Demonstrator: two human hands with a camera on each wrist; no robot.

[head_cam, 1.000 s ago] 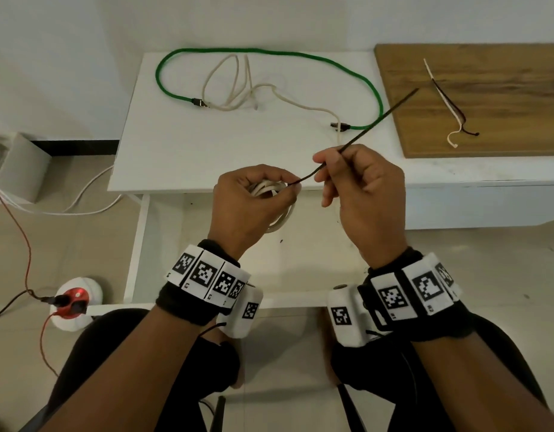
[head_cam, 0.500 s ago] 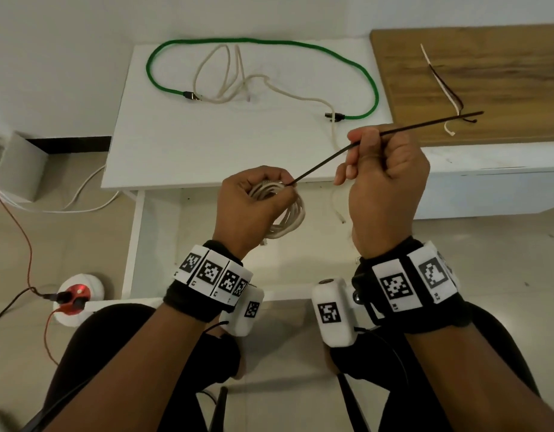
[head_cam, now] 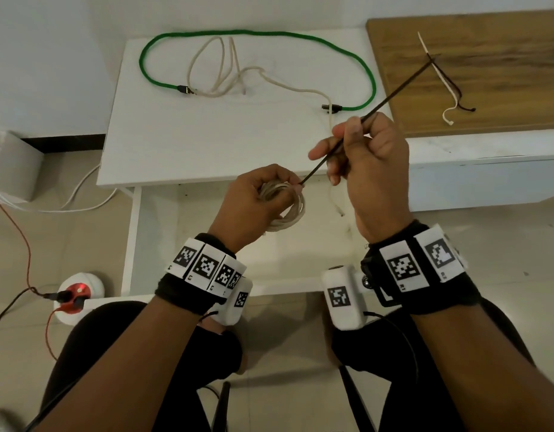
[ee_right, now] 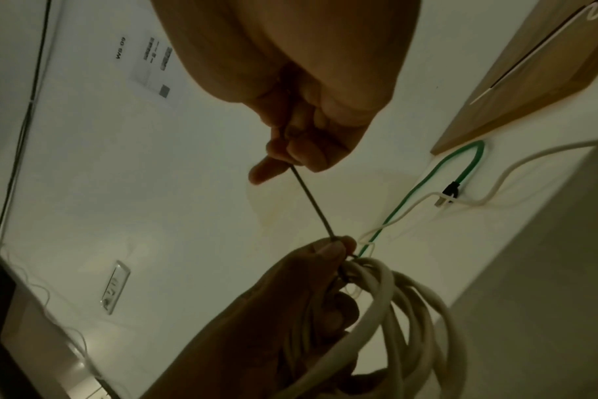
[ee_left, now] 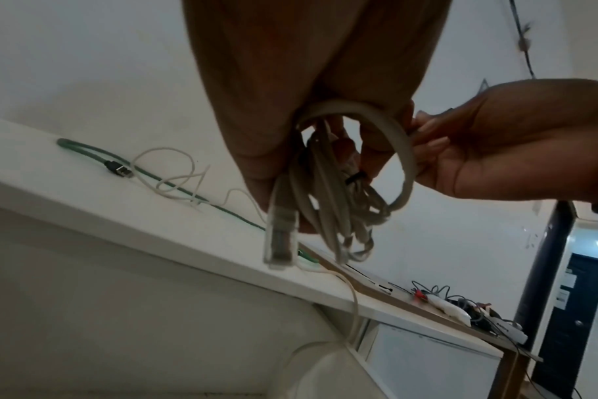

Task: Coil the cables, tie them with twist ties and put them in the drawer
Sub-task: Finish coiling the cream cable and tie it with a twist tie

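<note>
left hand [head_cam: 254, 201] grips the coiled white cable [head_cam: 289, 210]; right hand [head_cam: 369, 157] pinches the dark twist tie [head_cam: 391, 98].
the coil sits in front of the white table [head_cam: 207, 145] edge; the tie runs straight from the coil toward 2 o'clock. a green cable [head_cam: 257, 34] and a loose cream cable [head_cam: 226, 73] lie on the table at 12 o'clock; two more ties [head_cam: 441, 76] lie on the wooden board [head_cam: 487, 57] at 2 o'clock.

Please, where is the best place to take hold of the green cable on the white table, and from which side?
Probably at the green cable's metal plug end, from above. It lies flat and uncoiled on the white table; the stiff plug gives a firm start for coiling. The beige cable touches it there, so pinch only the plug.
</note>
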